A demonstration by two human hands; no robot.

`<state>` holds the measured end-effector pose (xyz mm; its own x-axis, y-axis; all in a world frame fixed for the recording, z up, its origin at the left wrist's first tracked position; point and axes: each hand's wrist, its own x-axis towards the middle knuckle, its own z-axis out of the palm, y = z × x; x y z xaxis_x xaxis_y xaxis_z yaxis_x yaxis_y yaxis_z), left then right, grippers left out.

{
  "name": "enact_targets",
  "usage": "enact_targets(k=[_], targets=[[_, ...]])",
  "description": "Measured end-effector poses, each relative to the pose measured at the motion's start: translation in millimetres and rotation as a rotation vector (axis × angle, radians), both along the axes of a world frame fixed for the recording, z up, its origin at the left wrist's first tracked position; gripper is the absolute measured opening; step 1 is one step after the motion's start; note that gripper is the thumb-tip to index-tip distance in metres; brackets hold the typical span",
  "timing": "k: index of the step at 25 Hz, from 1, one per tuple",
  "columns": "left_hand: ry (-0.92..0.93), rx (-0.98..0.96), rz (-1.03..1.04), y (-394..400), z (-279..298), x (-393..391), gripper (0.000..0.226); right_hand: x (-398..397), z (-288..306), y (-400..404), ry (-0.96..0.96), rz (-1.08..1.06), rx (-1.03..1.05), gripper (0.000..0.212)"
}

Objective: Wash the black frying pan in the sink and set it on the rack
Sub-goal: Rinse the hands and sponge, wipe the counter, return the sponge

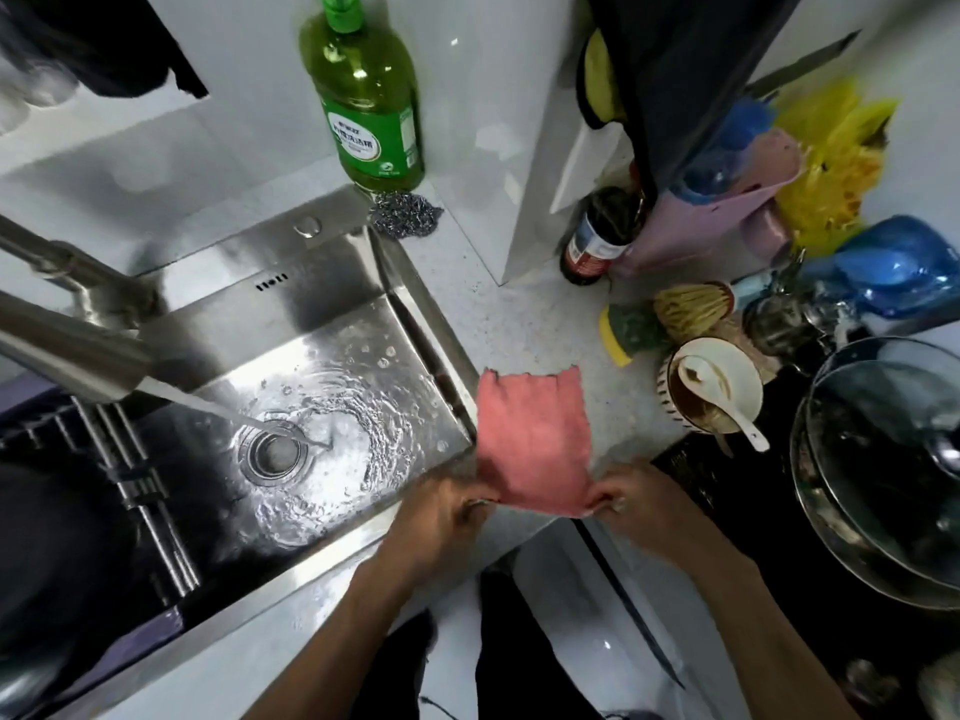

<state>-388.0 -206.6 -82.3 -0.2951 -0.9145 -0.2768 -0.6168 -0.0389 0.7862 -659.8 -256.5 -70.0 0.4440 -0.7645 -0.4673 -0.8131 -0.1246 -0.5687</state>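
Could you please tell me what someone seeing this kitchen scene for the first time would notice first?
Most striking is the pink cloth, stretched between the left hand and right hand over the sink's right rim. Next comes the tap at left, pouring water onto the drain of the steel sink. Behind the sink stands a tall green detergent bottle, and at the far right a black pan under a glass lid.

two hands (447, 517) (631, 498), one pink cloth (532, 439), one sink (415, 283) with one tap (67, 350) and one drain (274, 453). one green soap bottle (366, 96), one dark bottle (597, 236), one steel scourer (405, 214). one bowl (714, 384) with one white spoon (724, 402), one glass lid (883, 459)
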Motion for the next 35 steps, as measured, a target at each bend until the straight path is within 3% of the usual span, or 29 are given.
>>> enact_targets(k=[3, 5, 7, 8, 10, 12, 15, 17, 20, 24, 26, 29, 30, 32, 33, 35], targets=[[0.095, 0.035, 0.195, -12.9, 7.0, -5.2, 0.027, 4.0, -0.5, -21.0, -0.085, -0.117, -0.015, 0.015], [0.205, 0.057, 0.376, -44.9, 13.4, -7.4, 0.018, 12.8, -4.2, -50.1, -0.084, -0.204, -0.159, 0.016], [0.173, -0.034, 0.485, -76.3, 15.5, -10.3, 0.027, 19.8, -7.0, -68.6, 0.017, -0.24, -0.396, 0.026], [0.073, -0.066, 0.497, -84.3, 15.6, -12.2, 0.032, 22.5, -8.4, -70.0, 0.075, -0.231, -0.466, 0.032], [-0.165, -0.1, 0.41, -78.6, 8.1, -18.0, 0.033, 25.6, -13.6, -57.9, 0.118, -0.093, -0.448, 0.034], [-0.342, -0.181, 0.175, -58.7, -4.8, -23.5, 0.037, 24.8, -22.5, -35.3, 0.138, 0.036, -0.367, 0.033], [-0.524, -0.188, -0.054, -44.3, -23.7, -27.2, 0.049, 22.8, -33.4, -20.8, 0.181, 0.04, -0.431, 0.032], [-0.599, -0.244, -0.055, -51.4, -25.9, -27.3, 0.036, 25.6, -33.7, -21.3, 0.148, 0.015, -0.507, 0.021], [-0.38, -0.197, 0.088, -68.3, -6.5, -19.9, 0.011, 33.6, -23.0, -32.8, 0.0, -0.121, -0.488, 0.016], [0.156, 0.146, 0.396, -101.9, 43.7, 23.3, 0.02, 59.5, 22.0, -64.6, -0.426, -0.575, -0.031, 0.013], [0.181, 0.102, 0.375, -130.9, 65.8, 41.7, 0.023, 79.3, 36.1, -81.9, -0.535, -0.664, 0.064, 0.018], [-0.012, -0.021, 0.277, -197.4, 68.1, 58.4, 0.018, 102.7, 29.3, -113.7, -0.494, -0.814, 0.144, 0.015], [-0.103, -0.053, 0.3, -216.5, 61.4, 62.8, 0.023, 105.5, 22.4, -121.2, -0.357, -0.8, 0.1, 0.011], [-0.13, -0.052, 0.467, -230.2, 49.2, 68.3, 0.037, 106.7, 5.8, -125.3, 0.053, -0.558, -0.2, 0.02], [-0.095, -0.037, 0.548, -221.5, 44.3, 65.9, 0.037, 108.8, 0.2, -122.3, 0.113, -0.412, -0.353, 0.026], [-0.057, -0.02, 0.61, -181.7, 35.3, 58.4, 0.029, 123.0, -8.0, -118.7, 0.04, -0.115, -0.479, 0.034]])
